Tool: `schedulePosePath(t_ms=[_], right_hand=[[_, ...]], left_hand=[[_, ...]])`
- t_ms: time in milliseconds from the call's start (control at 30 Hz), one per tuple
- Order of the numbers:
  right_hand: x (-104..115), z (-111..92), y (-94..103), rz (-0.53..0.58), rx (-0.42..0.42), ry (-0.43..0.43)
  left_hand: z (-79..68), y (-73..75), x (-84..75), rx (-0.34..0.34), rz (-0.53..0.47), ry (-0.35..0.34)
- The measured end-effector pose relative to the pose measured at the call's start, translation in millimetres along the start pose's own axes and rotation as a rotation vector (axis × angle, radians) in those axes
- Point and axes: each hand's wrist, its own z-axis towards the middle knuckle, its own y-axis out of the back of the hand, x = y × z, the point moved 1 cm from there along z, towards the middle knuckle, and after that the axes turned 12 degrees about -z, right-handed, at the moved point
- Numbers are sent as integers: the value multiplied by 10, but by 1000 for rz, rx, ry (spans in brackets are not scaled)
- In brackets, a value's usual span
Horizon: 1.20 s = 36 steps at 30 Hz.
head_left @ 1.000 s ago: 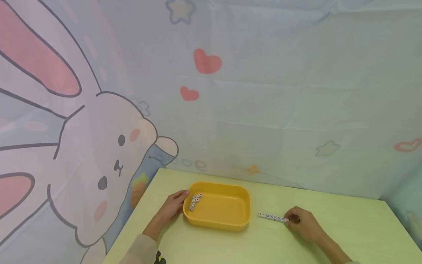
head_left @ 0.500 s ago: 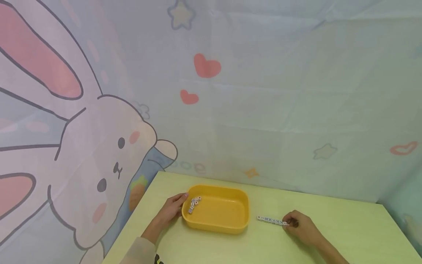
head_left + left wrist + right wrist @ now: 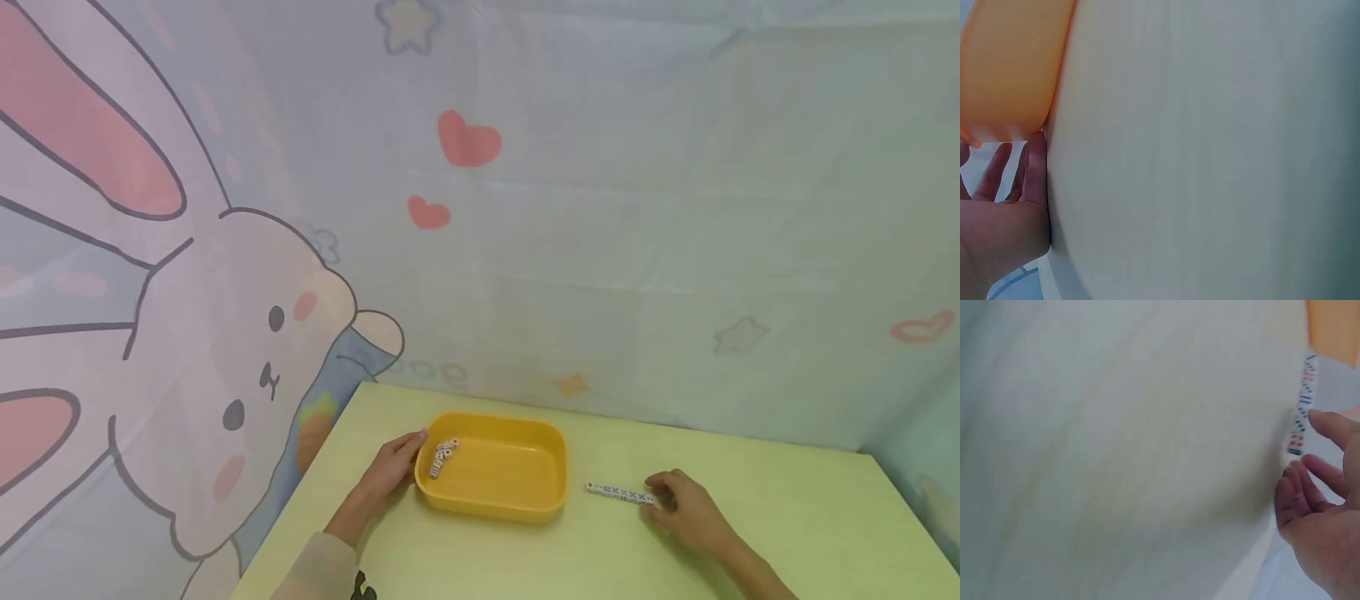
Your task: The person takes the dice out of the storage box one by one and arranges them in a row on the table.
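Note:
A yellow tray (image 3: 495, 508) rests on the table, with several white dice (image 3: 441, 456) loose at its left end. At its left end wall, my left hand (image 3: 392, 467) touches the outside near the rim; in the left wrist view its fingers (image 3: 1036, 169) reach up to the wall, fairly straight. To the right of the tray lies a straight row of white dice (image 3: 618, 492). My right hand (image 3: 690, 512) is at the right end of this row, thumb and forefinger parted around it. In the right wrist view the fingers (image 3: 1329, 475) are loosely bent, with nothing visibly gripped.
The pale green table (image 3: 795, 500) ends at a printed cloth backdrop (image 3: 600, 250) with a rabbit and hearts. A small black and yellow item (image 3: 363, 587) shows at the bottom, beside the left sleeve (image 3: 318, 567).
My right hand's thumb and forefinger have parted at the end of the dice row. The left hand stays at the tray. The head view has shifted slightly up and down.

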Motion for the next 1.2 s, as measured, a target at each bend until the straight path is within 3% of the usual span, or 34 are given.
schedulePosePath(t_ms=[200,367,533,900,1200], right_hand=[[263,66,44,14,-102,56],[596,220,-38,56,-173,159],[926,368,-150,114,-206,209],[1593,766,-462,222,-209,317],[2027,1030,-738,298,-139,281]], left_hand=[[-1,5,10,9,-34,19],[2,26,21,10,-41,27],[3,11,18,28,-45,28],[29,57,21,59,-45,6],[6,50,38,87,-47,-21]])
